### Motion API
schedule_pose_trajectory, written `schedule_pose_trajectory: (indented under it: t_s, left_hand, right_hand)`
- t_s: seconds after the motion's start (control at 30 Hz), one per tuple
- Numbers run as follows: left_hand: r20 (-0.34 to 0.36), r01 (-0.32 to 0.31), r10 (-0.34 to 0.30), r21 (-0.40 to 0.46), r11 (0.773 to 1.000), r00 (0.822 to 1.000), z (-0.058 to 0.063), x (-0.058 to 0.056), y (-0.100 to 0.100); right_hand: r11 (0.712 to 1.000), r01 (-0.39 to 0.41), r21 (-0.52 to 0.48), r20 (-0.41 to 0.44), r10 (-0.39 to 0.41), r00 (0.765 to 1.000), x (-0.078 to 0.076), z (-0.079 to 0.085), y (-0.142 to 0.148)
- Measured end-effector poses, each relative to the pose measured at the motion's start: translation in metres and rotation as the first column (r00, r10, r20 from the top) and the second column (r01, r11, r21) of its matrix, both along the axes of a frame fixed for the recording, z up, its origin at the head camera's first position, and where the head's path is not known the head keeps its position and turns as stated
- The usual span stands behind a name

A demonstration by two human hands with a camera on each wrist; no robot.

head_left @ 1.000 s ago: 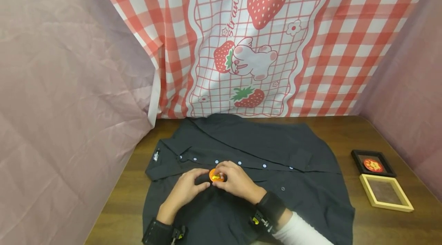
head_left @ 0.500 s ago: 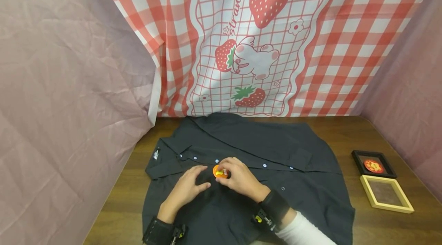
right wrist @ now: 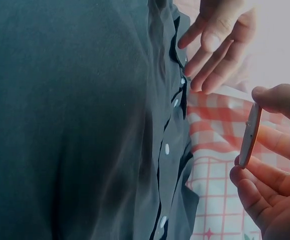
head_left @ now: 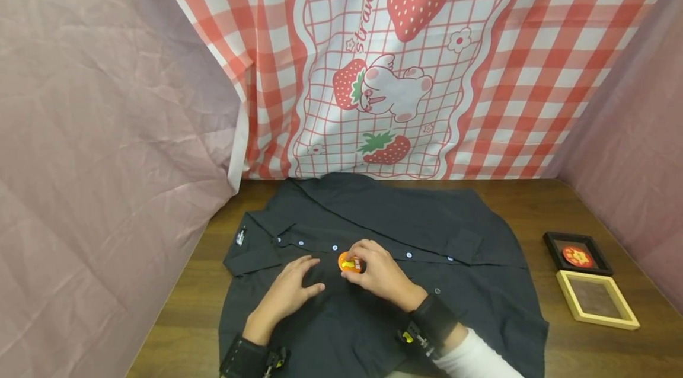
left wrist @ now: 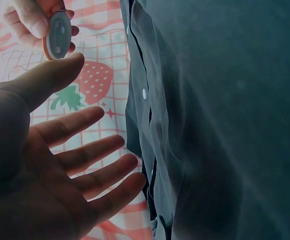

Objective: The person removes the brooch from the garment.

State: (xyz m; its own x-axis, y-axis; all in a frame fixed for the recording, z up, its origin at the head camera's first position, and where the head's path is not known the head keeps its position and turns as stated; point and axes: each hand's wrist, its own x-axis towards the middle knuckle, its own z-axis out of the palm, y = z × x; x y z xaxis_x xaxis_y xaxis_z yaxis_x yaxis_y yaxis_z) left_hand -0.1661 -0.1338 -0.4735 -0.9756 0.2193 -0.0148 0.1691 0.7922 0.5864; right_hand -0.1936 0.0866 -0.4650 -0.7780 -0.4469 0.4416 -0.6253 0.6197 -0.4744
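Note:
My right hand (head_left: 385,273) pinches a round orange pin badge (head_left: 348,262) by its edges, over the middle of a dark button-up shirt (head_left: 405,221). In the left wrist view the grey back of the badge (left wrist: 59,36) shows, with a pin across it. Seen edge-on in the right wrist view, the badge (right wrist: 250,136) sits between thumb and fingertips. My left hand (head_left: 285,292) is held to the left of the badge, apart from it, fingers spread and holding nothing. White buttons (head_left: 408,255) run along the shirt's front.
At the right of the wooden table (head_left: 525,200), a black frame (head_left: 552,253) has a red round badge (head_left: 578,257) inside it. A pale yellow frame (head_left: 567,296) lies in front of it. A checked strawberry-print cloth (head_left: 384,123) hangs behind, and pink cloth (head_left: 107,159) hangs at the sides.
My right hand has carried the badge a little to the right and slightly away, off from the left hand's fingertips. The left hand has hardly moved.

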Motion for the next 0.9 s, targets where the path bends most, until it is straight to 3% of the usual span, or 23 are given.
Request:
schedule_pose_trajectory:
  t_s: [0.2, 0.47, 0.9]
  left_hand:
    - [0.017, -0.013, 0.013, 0.006, 1.0, 1.0, -0.003, -0.001, 0.001]
    - [0.038, 0.021, -0.02, -0.016, 1.0, 0.999, -0.005, 0.002, 0.0]
    - [0.018, 0.045, -0.045, -0.043, 0.998, 0.999, -0.004, 0.004, 0.002]
  right_hand:
    - [1.0, 0.012, -0.014, 0.003, -0.012, 1.0, 0.001, -0.001, 0.005]
    - [1.0, 0.026, -0.016, 0.014, -0.025, 1.0, 0.003, -0.001, 0.011]
    - [0.998, 0.054, -0.014, -0.047, -0.055, 0.997, 0.006, 0.0, 0.024]
